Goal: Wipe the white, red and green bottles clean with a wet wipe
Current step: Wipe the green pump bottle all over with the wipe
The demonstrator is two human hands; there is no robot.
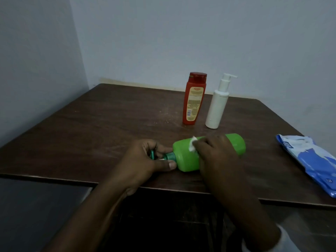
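The green bottle [185,155] lies on its side near the front of the dark wooden table [109,124], pump end pointing left. My left hand [145,160] grips its dark green pump neck. My right hand [216,150] lies over the bottle's middle and presses a white wet wipe [193,145] against it; only a corner of the wipe shows. The red bottle [193,99] and the white pump bottle [218,104] stand upright side by side behind, apart from my hands.
A blue and white pack of wet wipes [312,160] lies flat at the table's right edge. Pale walls close in behind and to the left of the table. The table's front edge runs just under my wrists.
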